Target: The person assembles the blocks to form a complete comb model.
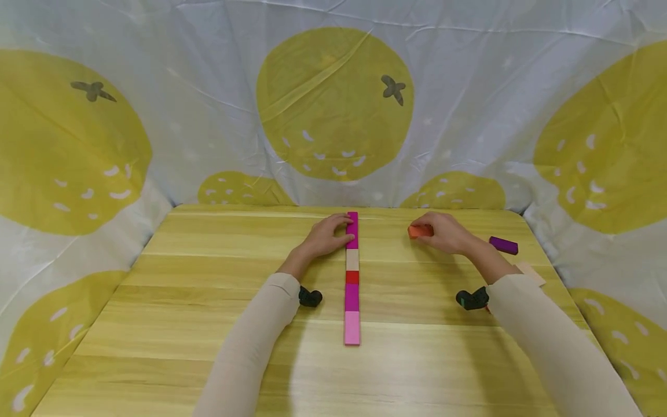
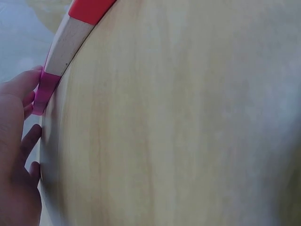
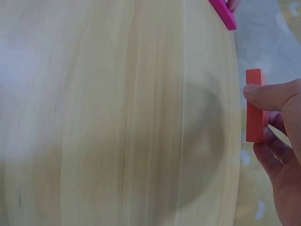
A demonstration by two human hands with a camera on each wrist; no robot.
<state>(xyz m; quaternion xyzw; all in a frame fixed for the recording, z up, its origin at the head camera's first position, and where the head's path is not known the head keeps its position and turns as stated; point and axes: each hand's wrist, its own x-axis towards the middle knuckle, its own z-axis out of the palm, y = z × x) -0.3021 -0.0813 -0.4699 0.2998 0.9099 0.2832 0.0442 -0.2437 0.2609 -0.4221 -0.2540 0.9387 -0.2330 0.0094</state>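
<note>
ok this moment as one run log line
left hand: touches magenta rectangular block, far end of block row | right hand: grips orange rectangular block | purple rectangular block: on wood-grain table

Yellow-patterned cloth [image 1: 333, 104] behind wooden table [image 1: 417, 353]

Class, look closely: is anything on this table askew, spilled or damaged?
Nothing looks spilled or damaged, but the purple block at far right looks askew, slanting while the row of blocks runs straight.
</note>
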